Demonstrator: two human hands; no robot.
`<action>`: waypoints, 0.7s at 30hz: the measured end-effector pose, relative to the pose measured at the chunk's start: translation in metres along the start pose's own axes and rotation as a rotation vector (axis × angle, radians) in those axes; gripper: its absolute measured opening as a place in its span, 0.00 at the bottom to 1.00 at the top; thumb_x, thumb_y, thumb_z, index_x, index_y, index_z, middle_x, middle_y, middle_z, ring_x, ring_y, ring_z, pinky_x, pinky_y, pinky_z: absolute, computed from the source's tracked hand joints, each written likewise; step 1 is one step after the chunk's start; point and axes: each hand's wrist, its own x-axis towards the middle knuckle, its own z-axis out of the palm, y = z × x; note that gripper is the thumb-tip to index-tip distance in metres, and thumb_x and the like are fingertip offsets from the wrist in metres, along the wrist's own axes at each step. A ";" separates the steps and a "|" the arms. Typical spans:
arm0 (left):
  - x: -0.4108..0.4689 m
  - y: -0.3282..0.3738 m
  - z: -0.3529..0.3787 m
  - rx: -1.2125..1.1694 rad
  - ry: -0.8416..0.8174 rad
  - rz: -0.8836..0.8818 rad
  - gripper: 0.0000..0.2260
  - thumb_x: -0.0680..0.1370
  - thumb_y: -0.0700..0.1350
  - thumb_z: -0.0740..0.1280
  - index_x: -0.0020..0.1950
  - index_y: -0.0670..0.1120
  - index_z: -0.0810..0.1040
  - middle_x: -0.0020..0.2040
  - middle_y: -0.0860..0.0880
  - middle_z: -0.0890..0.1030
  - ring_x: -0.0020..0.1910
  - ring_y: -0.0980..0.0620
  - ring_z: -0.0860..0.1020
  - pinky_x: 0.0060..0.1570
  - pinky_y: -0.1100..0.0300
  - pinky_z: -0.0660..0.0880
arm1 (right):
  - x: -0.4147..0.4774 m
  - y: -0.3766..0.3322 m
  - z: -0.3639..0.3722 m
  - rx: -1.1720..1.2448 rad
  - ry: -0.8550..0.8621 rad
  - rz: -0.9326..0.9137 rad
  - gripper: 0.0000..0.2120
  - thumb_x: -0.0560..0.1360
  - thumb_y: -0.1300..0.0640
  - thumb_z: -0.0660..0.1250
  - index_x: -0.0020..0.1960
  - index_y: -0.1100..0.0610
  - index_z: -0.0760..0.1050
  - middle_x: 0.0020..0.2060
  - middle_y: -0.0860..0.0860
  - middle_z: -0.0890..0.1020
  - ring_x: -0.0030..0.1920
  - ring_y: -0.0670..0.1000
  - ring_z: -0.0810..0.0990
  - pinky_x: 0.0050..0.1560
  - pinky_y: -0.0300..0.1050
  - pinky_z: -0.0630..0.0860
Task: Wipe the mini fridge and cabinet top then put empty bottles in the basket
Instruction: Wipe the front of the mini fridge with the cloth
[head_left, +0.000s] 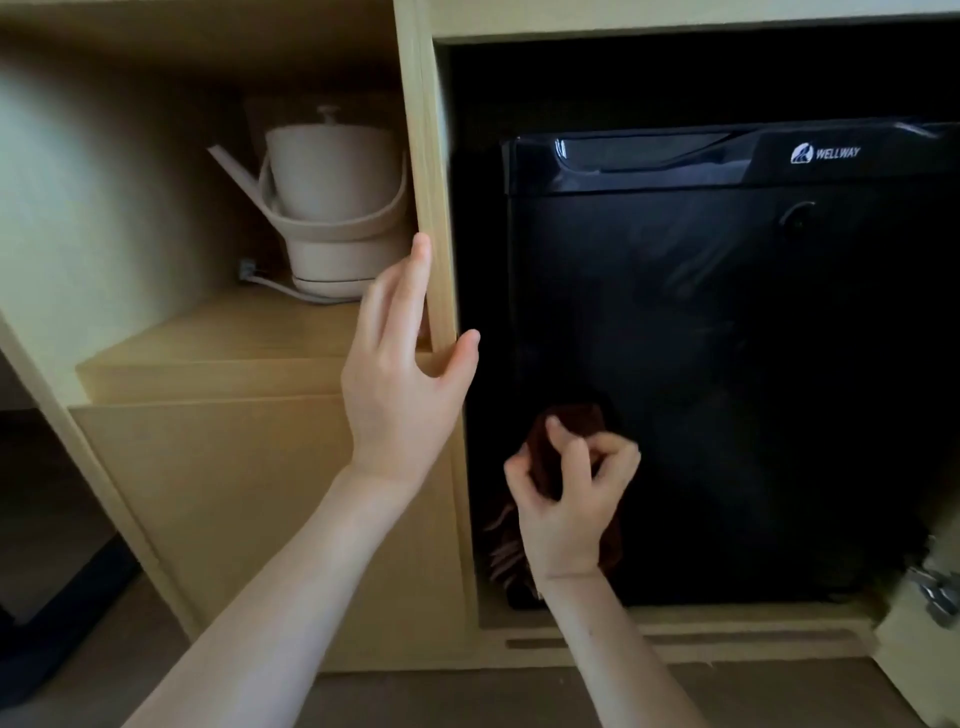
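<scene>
Glossy black mini fridge (727, 364) fills the pale wooden cabinet (260, 519)'s right bay. Left hand (405, 384) rests on the divider (428, 156), grip apart. Right hand (566, 499)'s grip is clamped on a dark brown cloth (574, 418).

Dim, soft-focus, wide-angle bowing at edges.

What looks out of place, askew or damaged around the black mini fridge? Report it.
Nothing stands out. The glossy black mini fridge sits square in its wooden bay, door closed; the beige lidded kettle stands upright. The right hand grips a dark brown cloth at the door.
</scene>
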 end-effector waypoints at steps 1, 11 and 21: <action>-0.004 0.000 -0.002 0.031 -0.001 0.016 0.31 0.76 0.45 0.73 0.76 0.43 0.67 0.66 0.53 0.71 0.57 0.54 0.77 0.54 0.72 0.74 | -0.016 0.003 -0.004 -0.005 -0.041 0.022 0.14 0.71 0.55 0.71 0.55 0.55 0.72 0.49 0.51 0.65 0.44 0.56 0.72 0.40 0.58 0.77; -0.023 -0.011 -0.007 0.164 0.005 0.127 0.27 0.76 0.48 0.72 0.72 0.40 0.72 0.64 0.44 0.78 0.62 0.52 0.76 0.62 0.66 0.71 | 0.039 -0.016 0.015 0.081 0.072 0.030 0.13 0.72 0.55 0.73 0.54 0.54 0.73 0.49 0.49 0.66 0.46 0.54 0.72 0.43 0.59 0.76; -0.022 -0.001 -0.009 0.181 -0.038 0.070 0.29 0.75 0.47 0.73 0.74 0.40 0.70 0.64 0.41 0.75 0.62 0.50 0.73 0.63 0.60 0.71 | -0.047 0.006 -0.004 -0.007 -0.102 0.155 0.15 0.71 0.53 0.70 0.55 0.55 0.71 0.49 0.51 0.65 0.46 0.54 0.70 0.43 0.59 0.78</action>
